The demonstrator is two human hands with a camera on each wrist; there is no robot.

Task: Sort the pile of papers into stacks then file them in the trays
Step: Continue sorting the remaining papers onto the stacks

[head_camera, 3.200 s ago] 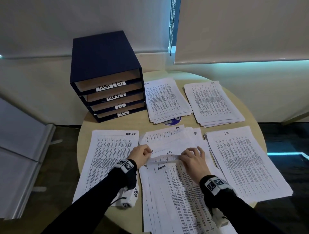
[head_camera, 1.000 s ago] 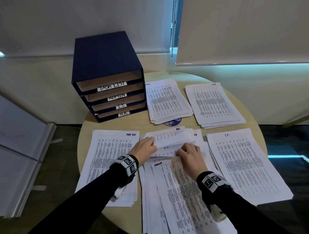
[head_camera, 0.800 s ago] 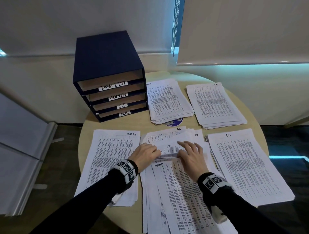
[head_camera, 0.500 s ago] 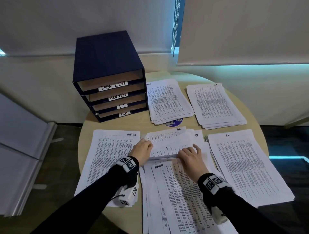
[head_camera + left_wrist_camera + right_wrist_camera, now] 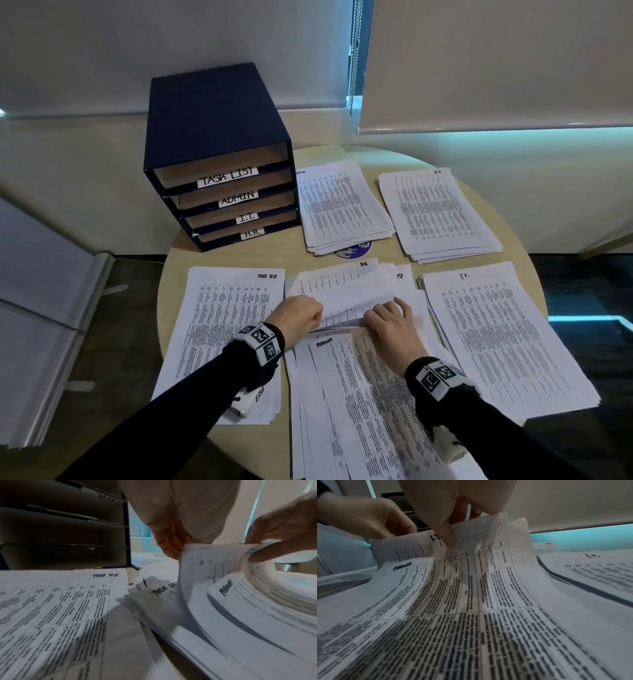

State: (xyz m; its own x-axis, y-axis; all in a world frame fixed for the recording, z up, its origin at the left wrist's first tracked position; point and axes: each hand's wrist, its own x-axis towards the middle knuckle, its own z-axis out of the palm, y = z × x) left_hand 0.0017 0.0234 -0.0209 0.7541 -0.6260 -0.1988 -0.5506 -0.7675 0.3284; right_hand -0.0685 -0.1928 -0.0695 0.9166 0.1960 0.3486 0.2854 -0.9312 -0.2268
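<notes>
The unsorted pile of papers [image 5: 359,404] lies in front of me at the table's near middle. Both hands bend up the far edges of its top sheets [image 5: 346,308]. My left hand [image 5: 317,317] pinches their left corner, and my right hand [image 5: 373,317] pinches them further right, thumb in front and fingers behind. In the right wrist view the raised sheet [image 5: 471,561] is marked I.T., and the one under it [image 5: 402,566] is marked ADMIN. The dark blue tray unit [image 5: 219,137] stands at the back left, its slots labelled TASK LIST, ADMIN, I.T. and H.R.
Sorted stacks surround the pile: a task list stack [image 5: 222,335] on the left, an I.T. stack [image 5: 503,335] on the right, an admin stack [image 5: 339,209] and an H.R. stack [image 5: 435,212] behind. A blue round sticker [image 5: 352,251] peeks out under the admin stack. The round table's edge [image 5: 164,308] is close on the left.
Under a second ago the sheets' far edges were pressed almost flat beneath both hands. Now the hands have lifted and curled those edges up again, staying in the same spot.
</notes>
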